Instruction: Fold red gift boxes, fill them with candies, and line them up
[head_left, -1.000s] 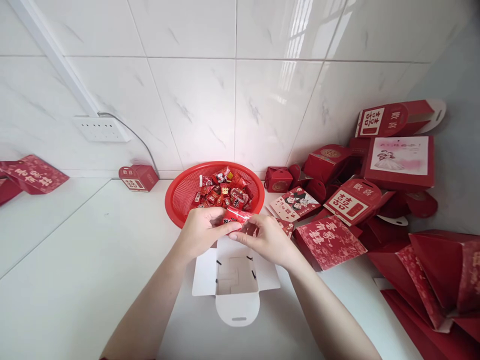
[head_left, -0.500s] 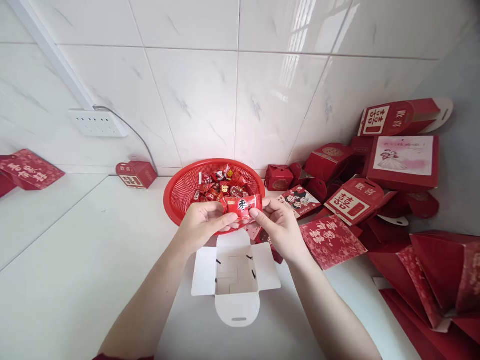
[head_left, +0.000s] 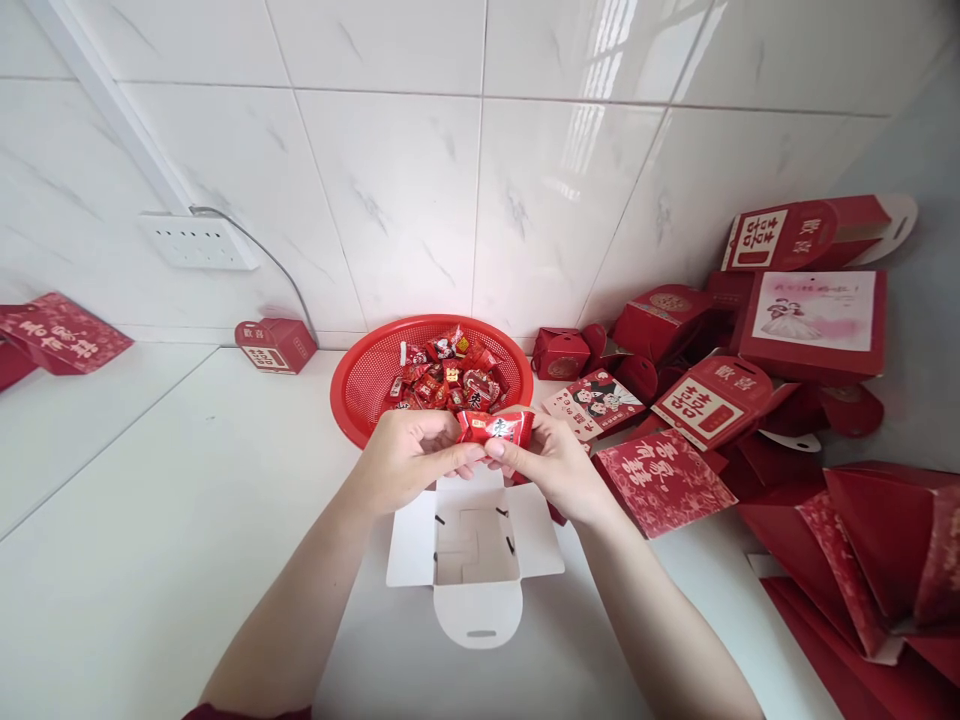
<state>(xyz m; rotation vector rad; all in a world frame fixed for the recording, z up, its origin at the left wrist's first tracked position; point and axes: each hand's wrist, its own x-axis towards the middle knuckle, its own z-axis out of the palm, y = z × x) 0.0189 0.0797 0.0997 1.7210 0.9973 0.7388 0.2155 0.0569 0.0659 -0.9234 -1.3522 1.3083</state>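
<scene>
Between my two hands is a red wrapped candy (head_left: pixel 495 427) with a dark character printed on its wrapper. My left hand (head_left: pixel 418 455) pinches its left end, and my right hand (head_left: pixel 546 455) grips its right end, the thumbs close together in front. Just below the hands, a box (head_left: pixel 478 612) lies unfolded with its white inside up, flaps spread and black slots showing; its far flap is partly hidden by my fingers. Behind the hands sits a red plastic basket (head_left: pixel 352 385) holding several wrapped candies (head_left: pixel 450 375).
Red gift boxes (head_left: pixel 701 400) are heaped on the right, some against the wall. One small red box (head_left: pixel 276 345) stands at the wall on the left, another (head_left: pixel 67 335) at the far left. A power strip (head_left: pixel 199 241) with a cable is on the tiled wall.
My hands have come slightly down towards the open box with the candy, and my thumbs have drawn together. The box and basket stay in place.
</scene>
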